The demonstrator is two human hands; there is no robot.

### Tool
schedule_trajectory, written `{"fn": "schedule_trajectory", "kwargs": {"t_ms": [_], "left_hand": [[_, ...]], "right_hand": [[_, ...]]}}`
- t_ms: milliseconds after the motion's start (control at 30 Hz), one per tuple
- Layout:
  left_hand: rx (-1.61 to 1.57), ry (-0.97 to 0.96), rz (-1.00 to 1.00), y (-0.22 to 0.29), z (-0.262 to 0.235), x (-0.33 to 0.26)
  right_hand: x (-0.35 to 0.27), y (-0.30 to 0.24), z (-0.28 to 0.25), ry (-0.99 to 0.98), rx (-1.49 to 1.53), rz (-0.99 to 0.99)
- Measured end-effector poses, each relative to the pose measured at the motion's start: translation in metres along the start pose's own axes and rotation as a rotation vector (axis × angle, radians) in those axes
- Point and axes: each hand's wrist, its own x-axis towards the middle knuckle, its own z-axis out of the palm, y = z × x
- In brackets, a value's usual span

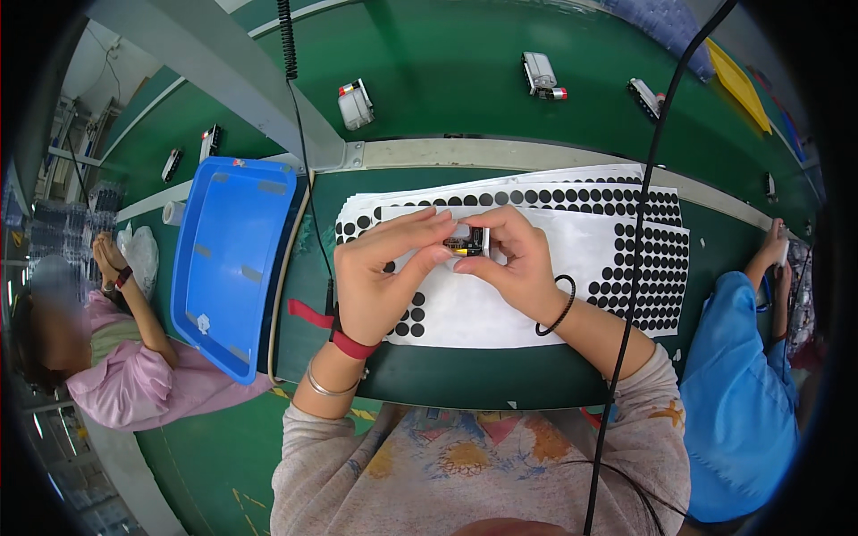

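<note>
Though fingers hide most of it, left hand (380,277) and right hand (514,259) both pinch a small device (467,241) — details unclear.

A green desk (465,371) carries a stack of white sheets (527,313) dotted with black round stickers, lying in front of the person. To their left, a blue tray (228,259) rests tilted over the desk's edge. Beyond a pale rail, small grey devices (356,104) lie well apart on a green belt (447,62).
</note>
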Motion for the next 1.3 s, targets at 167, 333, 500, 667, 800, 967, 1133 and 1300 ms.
{"fn": "schedule_trajectory", "kwargs": {"t_ms": [167, 333, 500, 667, 800, 967, 1133, 1300], "left_hand": [[0.311, -0.028, 0.203, 0.0, -0.001, 0.002], [0.531, -0.031, 0.313, 0.001, -0.002, 0.003], [0.58, -0.053, 0.418, -0.001, -0.005, 0.008], [0.168, -0.156, 0.281, -0.022, -0.008, 0.007], [0.07, -0.159, 0.311, -0.028, -0.005, 0.007], [-0.037, -0.167, 0.35, -0.028, -0.002, 0.006], [0.004, -0.168, 0.358, -0.025, 0.003, 0.003], [0.042, -0.146, 0.38, -0.025, 0.007, 0.001]], "right_hand": [[-0.001, 0.008, -0.003, 0.014, 0.059, 0.075], [0.003, 0.001, 0.001, 0.035, 0.096, 0.092], [0.003, 0.003, -0.004, -0.028, 0.017, 0.123], [0.008, 0.004, 0.001, -0.061, 0.17, 0.061], [0.009, 0.005, -0.002, -0.124, 0.404, 0.242], [0.009, 0.003, -0.012, -0.268, 0.827, 0.433], [0.007, 0.002, -0.016, -0.28, 0.808, 0.479], [0.006, 0.002, -0.016, -0.286, 0.835, 0.493]]}}
